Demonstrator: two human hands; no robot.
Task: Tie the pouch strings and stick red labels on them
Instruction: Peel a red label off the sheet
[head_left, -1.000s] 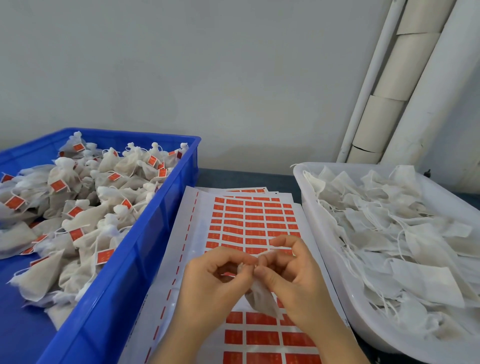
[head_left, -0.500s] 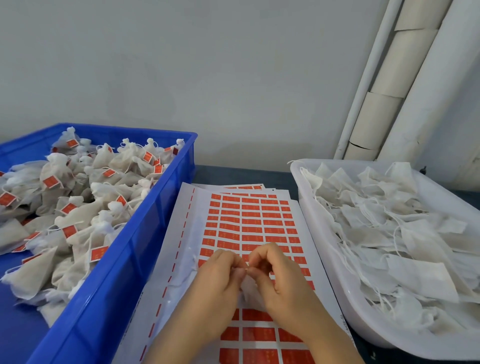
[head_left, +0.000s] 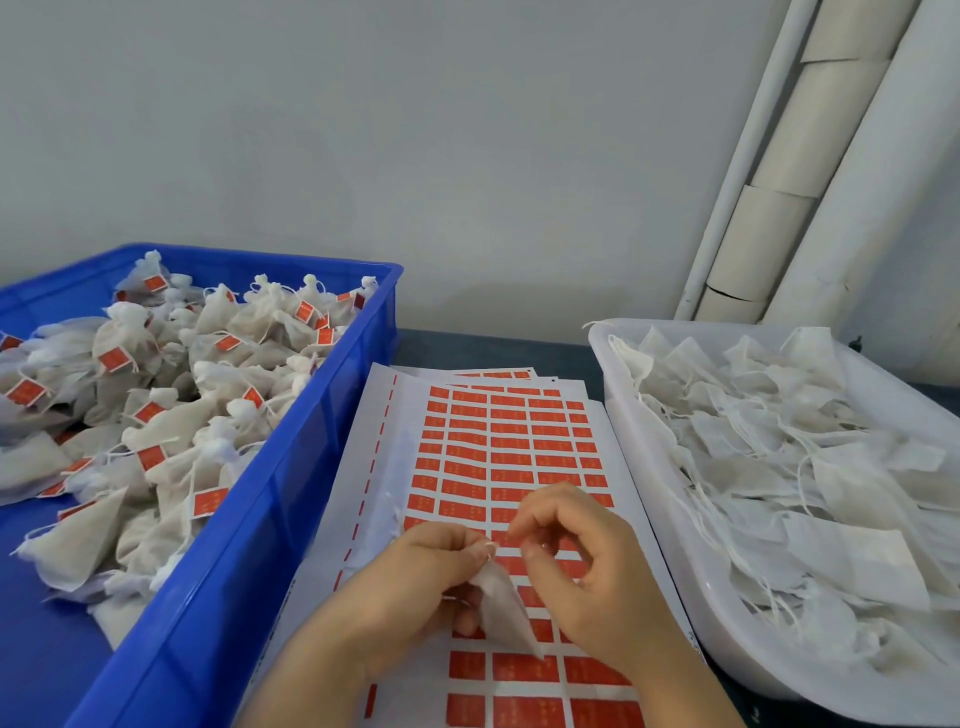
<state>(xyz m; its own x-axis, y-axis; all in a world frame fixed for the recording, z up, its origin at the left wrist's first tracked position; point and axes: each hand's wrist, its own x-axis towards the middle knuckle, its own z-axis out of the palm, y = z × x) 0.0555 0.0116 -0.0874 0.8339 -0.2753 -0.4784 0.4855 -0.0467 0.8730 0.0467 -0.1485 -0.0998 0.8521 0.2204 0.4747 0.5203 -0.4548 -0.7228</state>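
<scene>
Head | left hand (head_left: 431, 566) pinches limp white pouch (head_left: 505, 610) neck | right hand (head_left: 597, 577) grip unclear

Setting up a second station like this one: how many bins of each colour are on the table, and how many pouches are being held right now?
blue bin: 1
white bin: 1
pouch pinched by the left hand: 1
Total: 3

text: none can be read | red labels (head_left: 464, 471) on white sheet (head_left: 397, 441): tiny pale marks, too small to read | red labels on tied pouches (head_left: 174, 428) in blue bin (head_left: 311, 457): marks too blurry to read | numbers and signs: none readable
</scene>
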